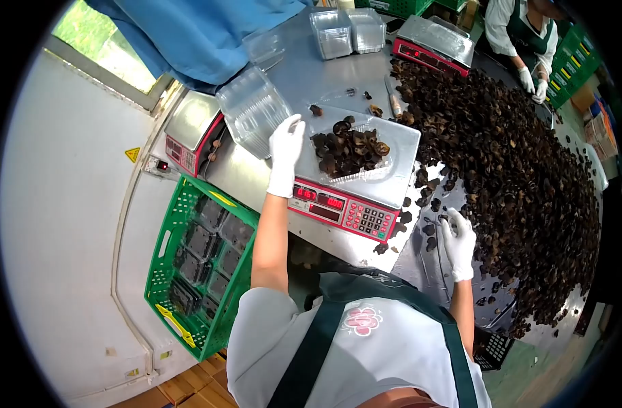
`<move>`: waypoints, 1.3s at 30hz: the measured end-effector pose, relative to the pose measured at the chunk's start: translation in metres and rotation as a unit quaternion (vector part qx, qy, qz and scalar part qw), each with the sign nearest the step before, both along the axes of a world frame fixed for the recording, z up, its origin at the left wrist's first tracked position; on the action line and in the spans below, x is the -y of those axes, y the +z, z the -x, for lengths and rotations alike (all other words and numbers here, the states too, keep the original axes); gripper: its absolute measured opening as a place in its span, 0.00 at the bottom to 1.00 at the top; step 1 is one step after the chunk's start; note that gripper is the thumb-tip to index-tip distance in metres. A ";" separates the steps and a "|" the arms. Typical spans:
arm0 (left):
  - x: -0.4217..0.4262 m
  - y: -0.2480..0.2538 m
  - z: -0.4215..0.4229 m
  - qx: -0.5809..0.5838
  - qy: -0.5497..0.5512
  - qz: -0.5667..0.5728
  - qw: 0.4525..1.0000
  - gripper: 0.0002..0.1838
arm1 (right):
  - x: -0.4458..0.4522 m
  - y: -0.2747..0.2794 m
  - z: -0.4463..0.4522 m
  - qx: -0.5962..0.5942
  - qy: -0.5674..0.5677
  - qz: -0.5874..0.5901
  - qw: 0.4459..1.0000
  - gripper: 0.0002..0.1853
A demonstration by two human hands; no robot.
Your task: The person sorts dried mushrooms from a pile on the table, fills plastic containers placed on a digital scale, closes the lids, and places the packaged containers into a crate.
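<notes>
My left hand (286, 153), in a white glove, is raised with fingers stretched at the left edge of a red-and-silver weighing scale (404, 153). It is close to a stack of clear plastic boxes (253, 109); whether it touches them I cannot tell. On the scale, dark wood ear mushrooms (348, 149) lie in a clear plastic tray (375, 173). My right hand (458, 246), also white-gloved, is over the near edge of a large pile of wood ear mushrooms (522, 197). Its fingers are curved and apart, with small dark pieces near the tips.
A knife (393, 98) lies behind the scale. More clear boxes (348, 32) and another scale (433, 44) stand at the back. A third scale (192, 129) is at left, above a green crate (202, 265) of filled boxes. A gloved co-worker (522, 41) is at back right.
</notes>
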State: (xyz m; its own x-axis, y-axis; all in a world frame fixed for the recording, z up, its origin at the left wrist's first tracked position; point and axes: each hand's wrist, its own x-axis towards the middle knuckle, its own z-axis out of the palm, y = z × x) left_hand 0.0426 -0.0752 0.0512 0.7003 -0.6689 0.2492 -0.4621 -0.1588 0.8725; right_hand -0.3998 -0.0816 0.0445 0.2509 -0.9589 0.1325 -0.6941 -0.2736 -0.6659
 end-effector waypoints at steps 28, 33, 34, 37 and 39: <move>0.054 -0.012 -0.029 0.008 -0.092 0.052 0.994 0.12 | 0.135 0.025 -0.207 0.045 0.219 0.140 0.965 0.06; 0.032 -0.015 -0.045 -0.038 -0.083 0.025 0.996 0.13 | 0.130 0.036 -0.149 0.173 0.034 -0.095 0.980 0.09; 0.031 -0.016 -0.044 -0.038 -0.083 0.024 0.996 0.13 | 0.133 0.034 -0.146 0.120 0.052 -0.043 0.991 0.09; 0.029 -0.008 -0.033 0.011 -0.092 0.012 0.996 0.13 | 0.127 0.048 -0.171 0.000 0.168 0.122 0.978 0.10; 0.032 -0.006 -0.028 0.004 -0.111 0.001 0.994 0.12 | 0.130 0.039 -0.198 -0.024 0.236 0.180 0.955 0.12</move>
